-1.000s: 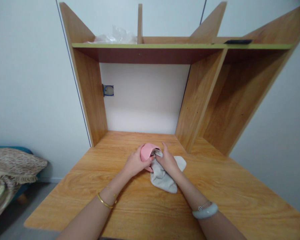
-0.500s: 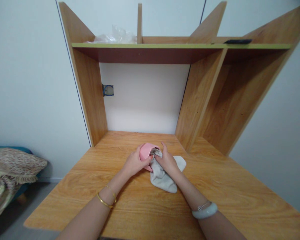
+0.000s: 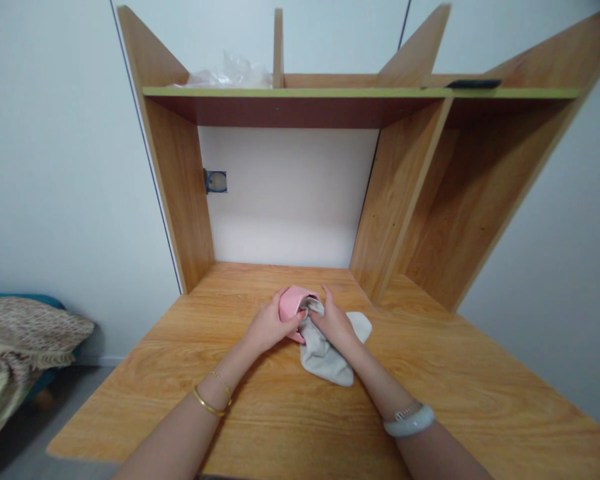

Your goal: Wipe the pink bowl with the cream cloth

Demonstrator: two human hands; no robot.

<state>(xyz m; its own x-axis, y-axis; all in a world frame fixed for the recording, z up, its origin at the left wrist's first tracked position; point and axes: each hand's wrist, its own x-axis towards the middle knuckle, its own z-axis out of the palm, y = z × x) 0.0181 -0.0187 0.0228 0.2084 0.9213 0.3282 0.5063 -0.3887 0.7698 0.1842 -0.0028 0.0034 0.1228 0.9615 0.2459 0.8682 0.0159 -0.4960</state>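
Observation:
Over the middle of the wooden desk (image 3: pixel 260 420), my left hand (image 3: pixel 271 325) is closed around a pink container (image 3: pixel 291 302) that lies tilted, its opening facing right. The container's exact kind is hard to make out. A light grey cloth (image 3: pixel 325 360) is bunched at the opening, with part of it against the inner side. My right hand (image 3: pixel 334 323) grips this cloth at the opening, thumb raised and fingers partly hidden. The rest of the cloth drapes below and to the right of that hand, onto the desk.
A wooden shelf unit (image 3: pixel 300 93) rises at the back of the desk. On its upper shelf lie a clear plastic bag (image 3: pixel 230 73) and a flat dark object (image 3: pixel 474 84). An open wall socket box (image 3: pixel 216 181) is at the back left. Patterned fabric (image 3: pixel 25 333) covers something blue at far left.
Almost nothing differs. Both hands, the pink container and the cloth hold nearly the same position; the view has shifted very slightly.

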